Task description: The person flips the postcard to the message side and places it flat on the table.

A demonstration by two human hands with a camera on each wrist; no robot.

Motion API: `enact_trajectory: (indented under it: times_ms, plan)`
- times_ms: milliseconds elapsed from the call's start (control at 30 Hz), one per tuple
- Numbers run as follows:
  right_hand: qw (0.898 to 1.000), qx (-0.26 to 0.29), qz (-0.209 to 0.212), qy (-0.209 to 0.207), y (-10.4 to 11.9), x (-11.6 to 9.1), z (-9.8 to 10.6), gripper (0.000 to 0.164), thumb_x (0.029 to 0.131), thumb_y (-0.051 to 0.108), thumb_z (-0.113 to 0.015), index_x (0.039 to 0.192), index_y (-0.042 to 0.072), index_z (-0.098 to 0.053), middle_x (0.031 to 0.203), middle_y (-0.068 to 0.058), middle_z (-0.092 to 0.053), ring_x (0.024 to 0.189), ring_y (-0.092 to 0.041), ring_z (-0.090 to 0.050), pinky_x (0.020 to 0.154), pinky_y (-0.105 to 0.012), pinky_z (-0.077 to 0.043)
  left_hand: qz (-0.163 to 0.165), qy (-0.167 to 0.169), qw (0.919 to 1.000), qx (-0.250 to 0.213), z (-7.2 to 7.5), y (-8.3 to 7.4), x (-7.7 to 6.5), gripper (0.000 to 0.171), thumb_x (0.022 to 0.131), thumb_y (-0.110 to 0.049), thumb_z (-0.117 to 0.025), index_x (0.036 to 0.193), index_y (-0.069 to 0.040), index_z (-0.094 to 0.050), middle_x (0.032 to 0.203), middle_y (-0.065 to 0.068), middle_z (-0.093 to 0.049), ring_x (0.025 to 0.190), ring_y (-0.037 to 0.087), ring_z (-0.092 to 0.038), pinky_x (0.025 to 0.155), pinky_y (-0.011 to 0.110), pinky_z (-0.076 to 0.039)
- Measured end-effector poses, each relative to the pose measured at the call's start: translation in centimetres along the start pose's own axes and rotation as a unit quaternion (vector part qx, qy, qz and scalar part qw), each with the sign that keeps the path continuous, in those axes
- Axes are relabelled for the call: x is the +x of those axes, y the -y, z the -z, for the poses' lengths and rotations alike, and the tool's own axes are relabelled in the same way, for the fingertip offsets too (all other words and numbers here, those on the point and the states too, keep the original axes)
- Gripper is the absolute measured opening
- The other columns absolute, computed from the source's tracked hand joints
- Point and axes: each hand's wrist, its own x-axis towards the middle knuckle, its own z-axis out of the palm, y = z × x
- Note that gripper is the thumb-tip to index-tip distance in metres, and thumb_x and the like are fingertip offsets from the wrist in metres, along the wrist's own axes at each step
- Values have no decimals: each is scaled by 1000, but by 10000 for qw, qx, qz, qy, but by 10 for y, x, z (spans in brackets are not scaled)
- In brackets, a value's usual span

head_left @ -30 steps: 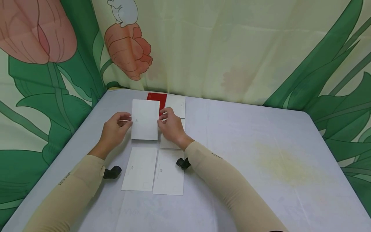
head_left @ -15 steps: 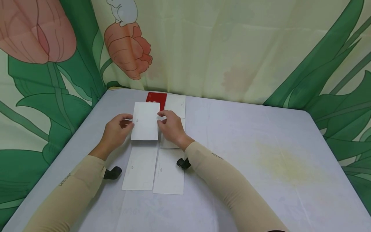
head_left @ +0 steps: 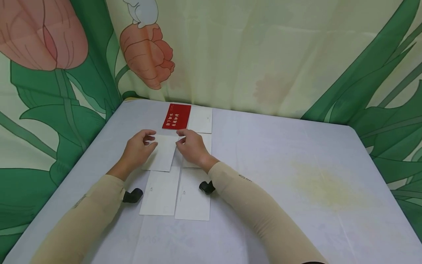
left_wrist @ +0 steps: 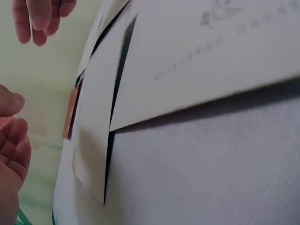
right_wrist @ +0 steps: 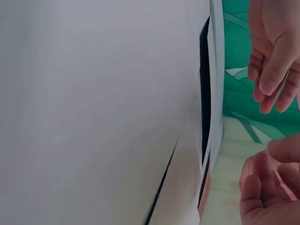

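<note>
A white card (head_left: 160,156) lies askew on the table between my hands, its lower left corner shifted toward the left. Over its left edge my left hand (head_left: 140,148) hovers with thumb and fingers apart, holding nothing. My right hand (head_left: 192,146) is above the gap between this card and its neighbour, fingers loosely bent. Both wrist views show nothing in either the left hand (left_wrist: 11,154) or the right hand (right_wrist: 272,183). Just beyond the card, a red card (head_left: 176,116) with white characters lies at the far end.
More white cards lie around: one (head_left: 160,192) in front, another (head_left: 192,196) right of it, one (head_left: 200,120) beside the red card, and one (head_left: 204,141) partly under my right hand. White cloth covers the table (head_left: 280,176). A printed curtain (head_left: 230,55) hangs behind.
The white card was raised between both hands; it has now dropped onto the table, turned and shifted left. Both hands have let go, and the red card's front shows fully.
</note>
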Motion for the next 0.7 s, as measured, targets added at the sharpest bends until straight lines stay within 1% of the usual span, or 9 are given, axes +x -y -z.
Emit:
enact_trajectory:
  times_ms: [100, 233, 333, 433, 500, 567, 700]
  plan:
    - [9999, -71, -88, 68, 1, 0, -1, 40, 99, 9, -59, 138, 2, -56, 132, -12, -59, 101, -17, -59, 74, -18, -54, 184, 188, 9996, 84, 0, 2, 1, 44, 99, -11, -61, 140, -1, -49, 132, 23, -56, 122, 39, -52, 103, 50, -45]
    - [9996, -119, -208, 133, 0, 0, -2, 41, 99, 10, -60, 139, 4, -56, 133, -9, -59, 103, -17, -59, 74, -18, -54, 422, 446, 9981, 104, 5, 9, 0, 46, 99, -11, -60, 142, -1, -46, 138, 24, -52, 128, 41, -48, 106, 51, -41]
    - [9993, -151, -278, 219, -2, -1, -3, 41, 100, 12, -60, 140, 5, -55, 135, -8, -59, 104, -17, -59, 76, -18, -54, 580, 692, 9958, 134, 8, 13, 0, 50, 99, -13, -61, 144, -1, -44, 144, 24, -48, 133, 42, -44, 108, 52, -39]
    - [9986, -189, -323, 373, -4, -1, -3, 41, 100, 14, -59, 140, 6, -55, 135, -7, -59, 107, -17, -59, 80, -20, -54, 707, 927, 9929, 250, 9, 17, -2, 53, 99, -15, -62, 147, -2, -41, 149, 23, -44, 136, 43, -41, 108, 52, -38]
    - [9978, -271, -283, 541, -5, -2, -3, 41, 100, 14, -59, 140, 7, -55, 135, -6, -60, 112, -17, -59, 87, -22, -53, 744, 1037, 9913, 326, 9, 19, -2, 54, 99, -15, -62, 147, -2, -41, 150, 22, -44, 137, 42, -40, 109, 53, -37]
    - [9961, -428, -207, 749, -6, -1, -2, 41, 100, 15, -59, 140, 7, -55, 135, -5, -61, 117, -18, -58, 94, -25, -50, 711, 1132, 9903, 385, 8, 21, -2, 53, 99, -15, -62, 146, -2, -42, 149, 22, -45, 139, 41, -39, 110, 53, -35]
    - [9887, -968, -2, 1147, -6, 0, -3, 43, 98, 17, -60, 141, 9, -54, 136, -3, -62, 125, -19, -54, 104, -28, -43, 585, 1272, 9888, 518, 7, 25, -2, 54, 98, -16, -63, 146, -3, -42, 148, 19, -48, 142, 39, -34, 113, 57, -29]
